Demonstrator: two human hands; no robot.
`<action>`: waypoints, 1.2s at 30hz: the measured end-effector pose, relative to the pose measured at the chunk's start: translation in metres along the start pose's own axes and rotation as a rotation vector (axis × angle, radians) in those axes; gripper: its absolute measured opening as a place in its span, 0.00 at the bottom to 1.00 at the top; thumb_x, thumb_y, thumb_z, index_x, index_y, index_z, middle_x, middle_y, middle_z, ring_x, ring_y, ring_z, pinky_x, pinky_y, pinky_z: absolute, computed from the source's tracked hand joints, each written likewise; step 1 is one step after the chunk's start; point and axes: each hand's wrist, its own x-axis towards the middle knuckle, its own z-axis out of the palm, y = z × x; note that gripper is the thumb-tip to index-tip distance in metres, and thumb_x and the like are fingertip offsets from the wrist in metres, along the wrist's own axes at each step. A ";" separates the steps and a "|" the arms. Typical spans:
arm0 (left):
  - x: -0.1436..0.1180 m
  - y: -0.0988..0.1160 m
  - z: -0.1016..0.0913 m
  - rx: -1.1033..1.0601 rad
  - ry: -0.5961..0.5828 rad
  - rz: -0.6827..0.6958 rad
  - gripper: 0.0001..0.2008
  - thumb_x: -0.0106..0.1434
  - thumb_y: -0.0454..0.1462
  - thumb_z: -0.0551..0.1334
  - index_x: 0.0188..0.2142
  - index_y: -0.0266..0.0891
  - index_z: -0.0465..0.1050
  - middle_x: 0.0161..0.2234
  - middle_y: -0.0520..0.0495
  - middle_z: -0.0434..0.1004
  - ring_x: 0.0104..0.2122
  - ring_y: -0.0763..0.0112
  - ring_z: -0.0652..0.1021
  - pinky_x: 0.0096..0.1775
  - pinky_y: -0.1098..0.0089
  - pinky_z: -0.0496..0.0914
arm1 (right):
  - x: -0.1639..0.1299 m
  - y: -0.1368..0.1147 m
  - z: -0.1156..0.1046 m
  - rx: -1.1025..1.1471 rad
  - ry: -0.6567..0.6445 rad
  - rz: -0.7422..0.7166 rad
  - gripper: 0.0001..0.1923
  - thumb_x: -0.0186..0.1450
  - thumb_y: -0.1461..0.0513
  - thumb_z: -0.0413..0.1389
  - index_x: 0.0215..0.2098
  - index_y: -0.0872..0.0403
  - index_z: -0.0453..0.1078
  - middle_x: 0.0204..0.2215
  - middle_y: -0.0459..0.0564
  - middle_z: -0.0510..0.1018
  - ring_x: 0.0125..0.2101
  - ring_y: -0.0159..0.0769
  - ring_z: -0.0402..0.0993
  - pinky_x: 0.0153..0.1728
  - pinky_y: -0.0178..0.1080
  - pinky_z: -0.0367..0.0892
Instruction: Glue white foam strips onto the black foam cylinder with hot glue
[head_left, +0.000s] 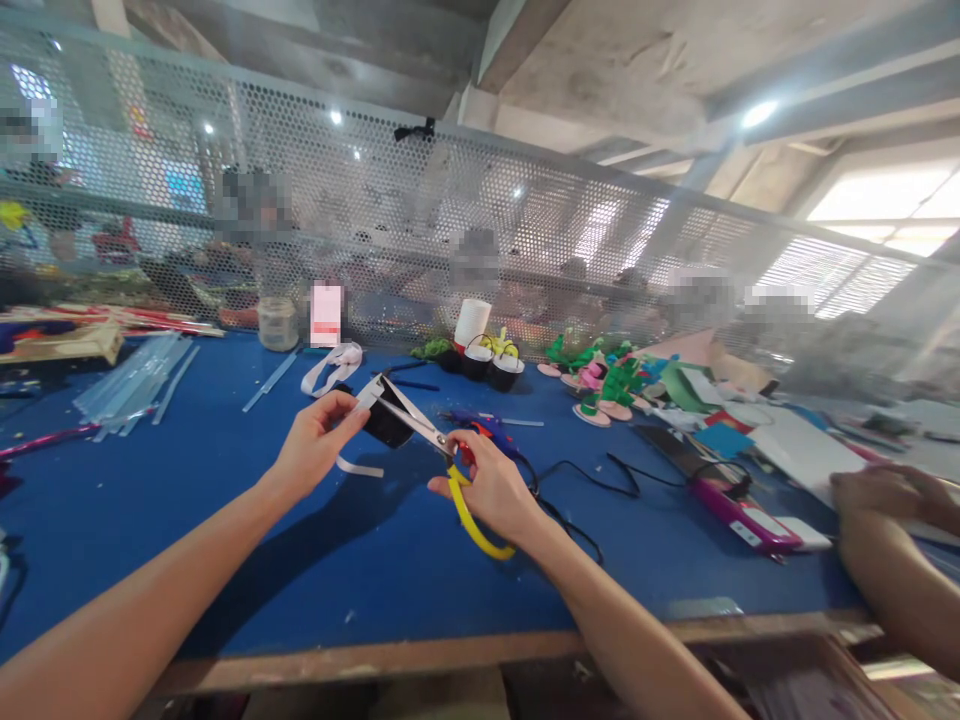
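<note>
My right hand [491,487] grips yellow-handled scissors [420,428], whose open blades point up and left. My left hand [315,445] pinches a small black pot [386,425] with a white ribbon strip [358,467] hanging from it, held right at the blades above the blue table [225,520]. A blue glue gun [487,430] lies just behind my right hand, its black cord trailing to the right.
Clear glue sticks [131,390] lie at the left, with a glass jar [278,323], a ribbon coil [334,365] and small black pots [491,362] behind. Green and pink craft pieces [607,385] and a magenta tool [739,510] lie right. Another person's hand [885,495] rests far right. A perforated metal screen [450,230] backs the table.
</note>
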 end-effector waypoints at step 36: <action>-0.001 0.001 0.001 0.039 -0.076 -0.045 0.08 0.48 0.40 0.61 0.24 0.38 0.66 0.21 0.55 0.66 0.23 0.76 0.66 0.29 0.74 0.61 | -0.002 0.003 0.000 -0.086 0.190 -0.147 0.19 0.53 0.50 0.56 0.36 0.55 0.72 0.21 0.47 0.69 0.21 0.31 0.65 0.24 0.33 0.61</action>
